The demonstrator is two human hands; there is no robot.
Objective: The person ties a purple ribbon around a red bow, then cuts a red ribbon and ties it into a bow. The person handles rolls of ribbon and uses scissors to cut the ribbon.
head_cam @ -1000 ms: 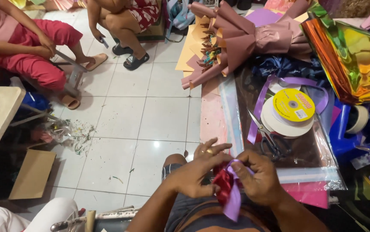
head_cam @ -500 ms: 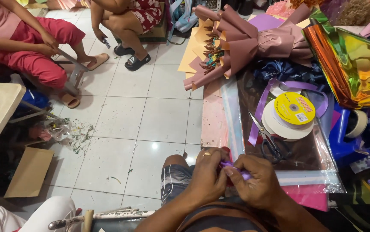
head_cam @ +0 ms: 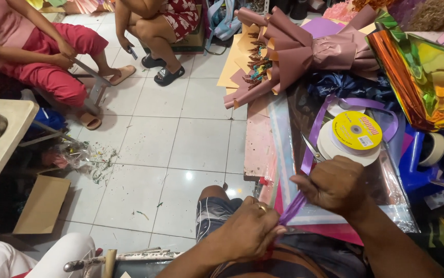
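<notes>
Since a second ago the hands have drawn apart. Left hand (head_cam: 250, 231), lower centre, is clamped on the red bundle (head_cam: 269, 251); right hand (head_cam: 333, 184) pinches the purple ribbon (head_cam: 293, 207), now stretched taut between them. Ribbon spool (head_cam: 356, 131) lies upper right.

A purple ribbon (head_cam: 292, 207) runs taut and slanted between the two hands, low in the view above the person's lap. Its lower end disappears into the closed left hand, beside something red that is mostly hidden; its upper end is pinched under the right hand.
</notes>
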